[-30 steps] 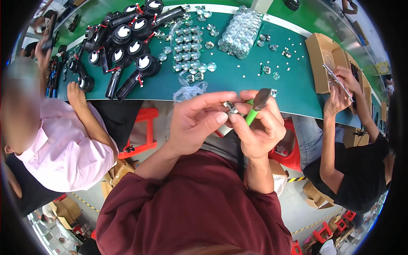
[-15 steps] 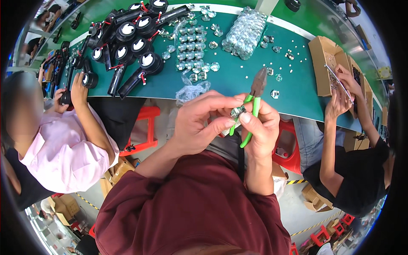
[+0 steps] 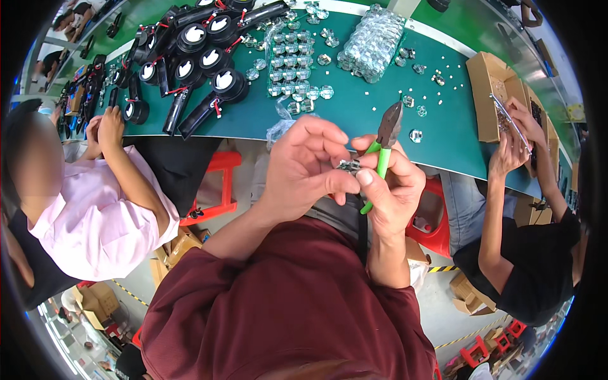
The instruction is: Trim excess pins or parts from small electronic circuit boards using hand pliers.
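A small circuit board (image 3: 349, 166) with metallic parts is pinched between the fingertips of both hands in front of my chest. My left hand (image 3: 309, 166) has its thumb against the board, with its other fingers curved above it. My right hand (image 3: 394, 183) steadies the board with thumb and forefinger. In that same hand sits a pair of pliers (image 3: 386, 139) with green handles, its dark jaws pointing up and away from me. The lower handle runs behind my right fingers. Which fingertip bears the board is partly hidden.
Across the green table (image 3: 345, 114) lie rows of circuit boards (image 3: 291, 63), a bagged stack of boards (image 3: 372, 43) and loose small white bits. Black round-headed devices (image 3: 209, 60) pile up at left. A cardboard box (image 3: 487, 95) stands at right. Co-workers sit on both sides.
My left forefinger has lifted off the board, and the board has turned in the fingertips. The pliers have shifted slightly to the right. At left, the co-worker's hands have drawn together.
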### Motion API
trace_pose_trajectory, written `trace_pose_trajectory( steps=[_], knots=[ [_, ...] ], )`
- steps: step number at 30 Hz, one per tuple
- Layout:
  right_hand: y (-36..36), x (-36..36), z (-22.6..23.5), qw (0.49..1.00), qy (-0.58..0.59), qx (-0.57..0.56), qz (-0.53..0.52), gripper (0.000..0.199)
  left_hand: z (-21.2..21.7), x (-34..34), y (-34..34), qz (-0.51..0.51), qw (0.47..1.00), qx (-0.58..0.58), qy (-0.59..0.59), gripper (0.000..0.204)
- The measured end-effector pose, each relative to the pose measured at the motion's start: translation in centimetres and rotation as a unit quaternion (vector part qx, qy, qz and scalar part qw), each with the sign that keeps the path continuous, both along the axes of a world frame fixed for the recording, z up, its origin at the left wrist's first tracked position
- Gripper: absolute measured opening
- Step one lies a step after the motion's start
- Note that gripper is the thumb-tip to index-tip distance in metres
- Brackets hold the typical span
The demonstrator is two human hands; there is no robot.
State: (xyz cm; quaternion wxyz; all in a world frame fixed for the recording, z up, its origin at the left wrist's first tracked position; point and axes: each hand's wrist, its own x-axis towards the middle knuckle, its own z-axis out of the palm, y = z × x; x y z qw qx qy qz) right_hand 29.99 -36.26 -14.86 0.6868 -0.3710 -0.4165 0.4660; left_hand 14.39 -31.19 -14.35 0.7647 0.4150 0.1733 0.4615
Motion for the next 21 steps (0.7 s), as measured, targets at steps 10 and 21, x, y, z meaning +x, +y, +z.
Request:
trace_pose_trajectory(
  steps=[10,21],
  knots=[
    [0.0,0.7,0.7,0.995,-0.101,-0.007,0.001,0.007,-0.7,-0.6,-0.1,0.005,0.997,0.068,0.034,0.037],
    [-0.7,1.6,1.1,0.959,-0.271,0.045,-0.063,0.017,-1.0,-0.4,0.0,0.036,0.993,0.112,0.028,0.037]
  ],
)
